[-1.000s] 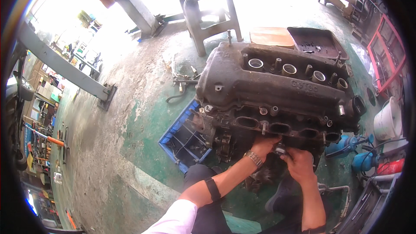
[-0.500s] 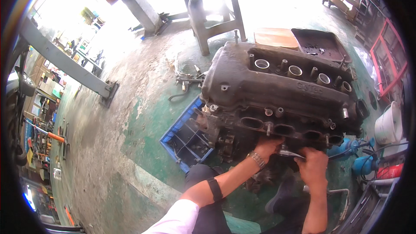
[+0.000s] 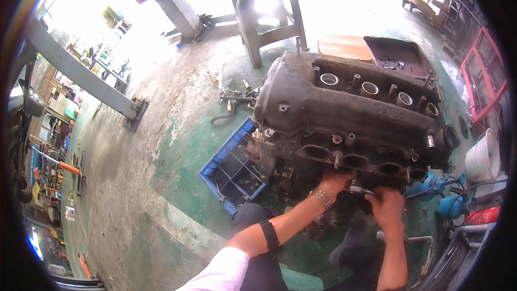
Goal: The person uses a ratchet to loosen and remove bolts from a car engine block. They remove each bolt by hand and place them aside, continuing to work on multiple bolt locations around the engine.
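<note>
A large dark, grimy engine [image 3: 344, 105] with a row of round holes along its top stands on the floor before me. Low on its near side, a shiny metal ratchet wrench [image 3: 360, 189] lies between my hands. My left hand [image 3: 337, 181], with a metal watch on the wrist, reaches under the oval ports and closes round the wrench's head end; its fingertips are partly hidden. At the other end of the wrench, my right hand [image 3: 386, 205] grips the handle with curled fingers. Whatever the wrench sits on is hidden beneath the engine.
A blue divided crate [image 3: 216, 163] with small parts sits left of the engine. Behind are a plastic stool [image 3: 274, 36] and a dark tray [image 3: 414, 59] with small parts. Blue tools [image 3: 449, 206] and a white bucket [image 3: 483, 155] stand at right.
My right hand has shifted slightly left, the wrench handle moving with it. My left hand stays almost in place. The engine appears a little farther right as the view shifts.
</note>
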### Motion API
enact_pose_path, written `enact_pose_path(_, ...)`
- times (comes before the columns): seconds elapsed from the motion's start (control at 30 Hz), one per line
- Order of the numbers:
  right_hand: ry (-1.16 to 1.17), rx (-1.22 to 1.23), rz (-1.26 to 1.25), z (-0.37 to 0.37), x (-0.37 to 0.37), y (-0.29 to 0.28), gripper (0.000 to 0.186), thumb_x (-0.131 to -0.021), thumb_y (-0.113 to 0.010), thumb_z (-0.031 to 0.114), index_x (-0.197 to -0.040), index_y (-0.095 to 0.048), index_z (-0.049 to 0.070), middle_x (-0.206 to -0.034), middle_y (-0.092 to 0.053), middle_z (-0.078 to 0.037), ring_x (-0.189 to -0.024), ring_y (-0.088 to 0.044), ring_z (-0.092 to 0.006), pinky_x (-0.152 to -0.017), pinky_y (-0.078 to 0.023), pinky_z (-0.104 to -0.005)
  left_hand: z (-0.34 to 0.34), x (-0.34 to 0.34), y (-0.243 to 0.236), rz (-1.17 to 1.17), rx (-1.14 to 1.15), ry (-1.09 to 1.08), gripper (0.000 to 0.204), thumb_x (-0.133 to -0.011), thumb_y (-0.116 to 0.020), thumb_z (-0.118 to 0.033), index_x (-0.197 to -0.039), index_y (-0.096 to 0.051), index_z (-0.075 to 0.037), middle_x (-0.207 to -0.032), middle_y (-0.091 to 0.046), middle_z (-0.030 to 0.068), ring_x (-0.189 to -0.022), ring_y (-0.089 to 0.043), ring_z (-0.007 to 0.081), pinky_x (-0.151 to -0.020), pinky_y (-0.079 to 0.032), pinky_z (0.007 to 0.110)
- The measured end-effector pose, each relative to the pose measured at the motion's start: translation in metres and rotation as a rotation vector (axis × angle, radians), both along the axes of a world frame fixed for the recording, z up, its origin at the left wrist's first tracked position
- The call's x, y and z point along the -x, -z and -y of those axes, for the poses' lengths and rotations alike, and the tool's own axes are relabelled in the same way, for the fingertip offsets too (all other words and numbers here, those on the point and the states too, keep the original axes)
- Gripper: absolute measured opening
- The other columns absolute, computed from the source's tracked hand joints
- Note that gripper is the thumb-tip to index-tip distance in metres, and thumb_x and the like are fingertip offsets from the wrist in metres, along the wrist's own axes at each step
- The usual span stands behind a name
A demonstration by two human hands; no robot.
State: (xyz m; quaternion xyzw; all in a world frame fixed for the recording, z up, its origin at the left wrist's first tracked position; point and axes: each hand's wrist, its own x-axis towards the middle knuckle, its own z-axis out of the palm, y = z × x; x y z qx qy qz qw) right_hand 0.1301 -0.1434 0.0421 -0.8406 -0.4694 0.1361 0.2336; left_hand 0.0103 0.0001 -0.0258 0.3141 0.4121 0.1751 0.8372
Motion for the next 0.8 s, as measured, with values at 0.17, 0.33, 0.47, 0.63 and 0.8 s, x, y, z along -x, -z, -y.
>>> enact_pose_path(0.17, -0.015, -0.023, -0.131, 0.002, 0.001, 0.016, 0.026, -0.077, -0.071, 0.028, -0.075, -0.067, 0.002, -0.074, -0.063, -0.019, -0.074, -0.06, -0.0411, -0.066, -0.046, -0.0475, 0.002, -0.002, -0.003, -0.054, -0.04, -0.015, 0.018, -0.081, -0.076, -0.01, -0.092, -0.062, -0.009, -0.077, -0.063, -0.0004, -0.057, -0.051, 0.0071, -0.048, -0.039, 0.024)
enact_pose_path(0.33, -0.056, -0.026, -0.145, 0.0, 0.003, 0.037, 0.025, -0.079, -0.07, 0.026, -0.077, -0.068, 0.001, -0.076, -0.064, -0.02, -0.074, -0.06, -0.041, -0.066, -0.046, -0.0472, 0.002, -0.002, -0.002, -0.044, -0.049, -0.026, 0.02, -0.081, -0.077, -0.011, -0.094, -0.061, -0.008, -0.08, -0.065, 0.0016, -0.061, -0.058, 0.0103, -0.051, -0.045, 0.025)
enact_pose_path(0.47, -0.099, -0.061, -0.157, -0.001, 0.007, 0.054, 0.024, -0.08, -0.069, 0.024, -0.078, -0.067, 0.0, -0.077, -0.064, -0.02, -0.073, -0.06, -0.0409, -0.065, -0.046, -0.0463, 0.001, -0.004, 0.005, -0.005, -0.026, -0.028, 0.021, -0.083, -0.074, -0.008, -0.099, -0.06, -0.004, -0.086, -0.067, 0.0062, -0.069, -0.067, 0.0183, -0.053, -0.051, 0.029)
enact_pose_path(0.63, -0.11, -0.057, -0.376, -0.011, 0.016, 0.073, 0.021, -0.082, -0.068, 0.02, -0.087, -0.067, -0.001, -0.083, -0.066, -0.02, -0.079, -0.063, -0.0382, -0.069, -0.048, -0.0425, 0.001, -0.003, 0.008, 0.013, -0.03, -0.007, 0.021, -0.084, -0.072, -0.006, -0.101, -0.06, -0.003, -0.088, -0.067, 0.0083, -0.071, -0.069, 0.022, -0.055, -0.053, 0.03)
enact_pose_path(0.8, -0.114, -0.115, -0.561, -0.021, 0.031, 0.085, 0.023, -0.086, -0.066, 0.017, -0.098, -0.067, -0.002, -0.091, -0.069, -0.019, -0.088, -0.067, -0.0335, -0.078, -0.049, -0.0376, 0.001, -0.002, 0.003, 0.016, -0.051, 0.003, 0.021, -0.083, -0.072, -0.006, -0.101, -0.06, -0.003, -0.087, -0.067, 0.0083, -0.07, -0.069, 0.0219, -0.053, -0.051, 0.03)
